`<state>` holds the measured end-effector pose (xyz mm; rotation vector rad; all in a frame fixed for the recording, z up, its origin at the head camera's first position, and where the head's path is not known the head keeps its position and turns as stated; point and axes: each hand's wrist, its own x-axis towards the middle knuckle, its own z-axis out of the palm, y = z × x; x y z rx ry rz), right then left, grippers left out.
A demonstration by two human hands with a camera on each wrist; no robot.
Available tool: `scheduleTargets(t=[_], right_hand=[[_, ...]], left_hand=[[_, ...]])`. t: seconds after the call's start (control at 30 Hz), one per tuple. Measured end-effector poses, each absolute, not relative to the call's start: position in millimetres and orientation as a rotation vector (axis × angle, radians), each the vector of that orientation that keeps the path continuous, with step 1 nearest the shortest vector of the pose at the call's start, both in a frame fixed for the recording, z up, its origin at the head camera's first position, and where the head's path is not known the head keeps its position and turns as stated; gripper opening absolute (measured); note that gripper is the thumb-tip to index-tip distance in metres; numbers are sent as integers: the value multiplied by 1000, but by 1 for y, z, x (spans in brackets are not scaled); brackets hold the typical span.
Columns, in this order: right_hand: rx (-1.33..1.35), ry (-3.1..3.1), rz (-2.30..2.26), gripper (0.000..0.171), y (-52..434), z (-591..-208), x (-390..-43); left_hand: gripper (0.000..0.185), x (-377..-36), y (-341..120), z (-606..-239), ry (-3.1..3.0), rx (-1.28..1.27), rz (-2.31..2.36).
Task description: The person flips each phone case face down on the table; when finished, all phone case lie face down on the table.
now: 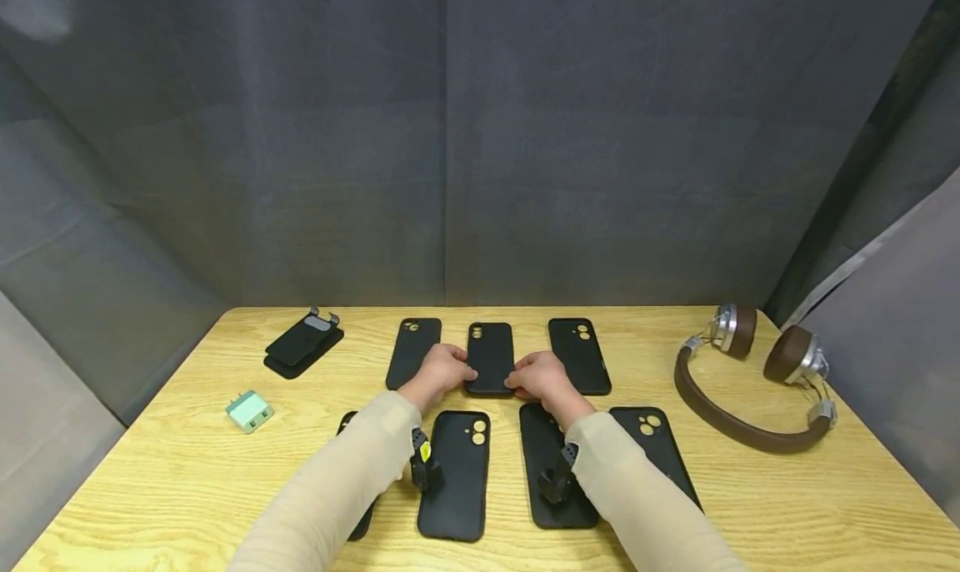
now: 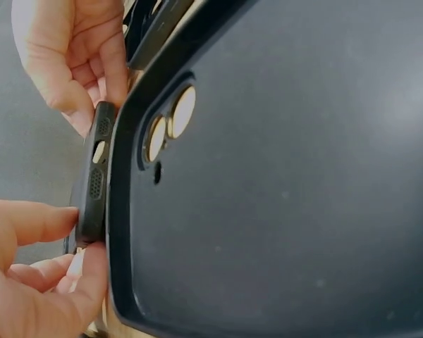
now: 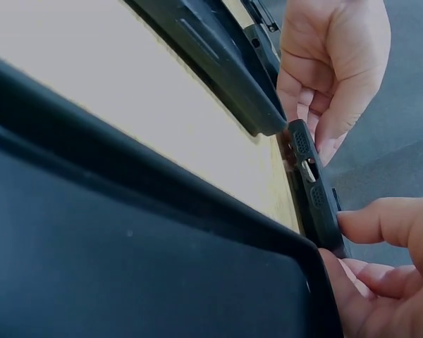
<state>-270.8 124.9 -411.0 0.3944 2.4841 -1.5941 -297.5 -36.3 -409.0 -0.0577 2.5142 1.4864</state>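
both hands are on the middle phone case (image 1: pixel 491 358) of the back row, which lies flat on the wooden table (image 1: pixel 750 489) well to the left of the brown headphones (image 1: pixel 753 380). the left hand (image 1: pixel 441 373) pinches its near left corner with curled fingers, and the right hand (image 1: pixel 542 378) pinches the near right corner the same way; the wrist views show fingertips (image 2: pixel 53 220) closed on the case's bottom edge, by its port cut-outs. the step in hand looks like taking hold of this case to lift or straighten it. the next move would call for an even pull from both corners, keeping clear of the cases just beside it in the back row (image 1: pixel 413 352) (image 1: pixel 579 355) and the front-row cases (image 1: pixel 456 474) under the forearms. farther from the headphones, at the table's left, sit a mint charger (image 1: pixel 250 411) and a folded dark stand (image 1: pixel 303 343).
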Motion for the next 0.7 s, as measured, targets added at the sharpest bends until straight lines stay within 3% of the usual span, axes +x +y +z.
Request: scheduleTargets(t=[0.7], right_hand=[[356, 2639, -1412, 28, 122, -414, -270]], left_hand=[[38, -294, -32, -408, 2666, -31, 1295]])
